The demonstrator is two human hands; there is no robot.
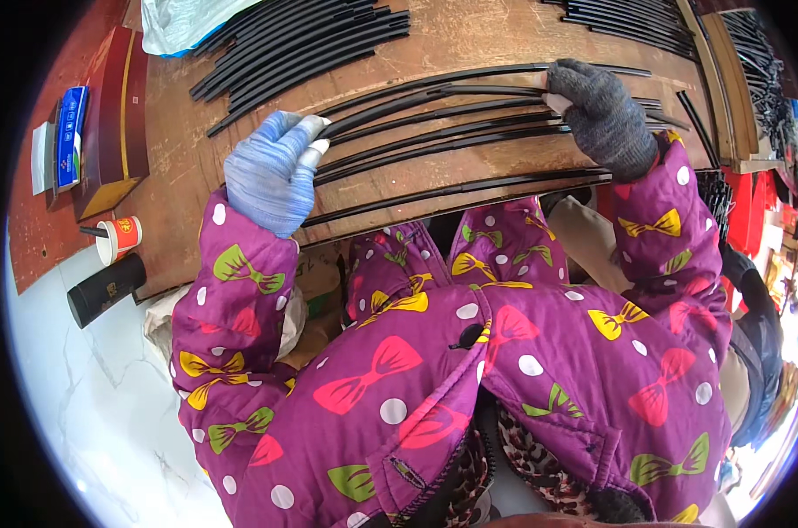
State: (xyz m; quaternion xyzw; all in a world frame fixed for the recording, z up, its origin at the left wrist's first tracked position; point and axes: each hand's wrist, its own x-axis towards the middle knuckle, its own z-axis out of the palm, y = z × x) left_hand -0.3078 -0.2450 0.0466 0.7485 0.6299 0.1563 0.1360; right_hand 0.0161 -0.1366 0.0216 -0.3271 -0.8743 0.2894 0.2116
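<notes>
My left hand, in a light blue knit glove with bare fingertips, pinches the left end of a thin black rod. In a dark grey glove, my right hand closes its thumb and fingers on the rod's slimmer right part. The rod stretches between both hands, just over the wooden tabletop. Several similar black rods lie side by side under and around my hands. Closer to my body, one more rod lies along the table's near edge. What the rod's ends look like is hidden by my fingers.
Bundles of black rods lie at the table's back left and back right. A plastic bag rests behind. To the left are a dark red box, a blue packet, a paper cup and a black case.
</notes>
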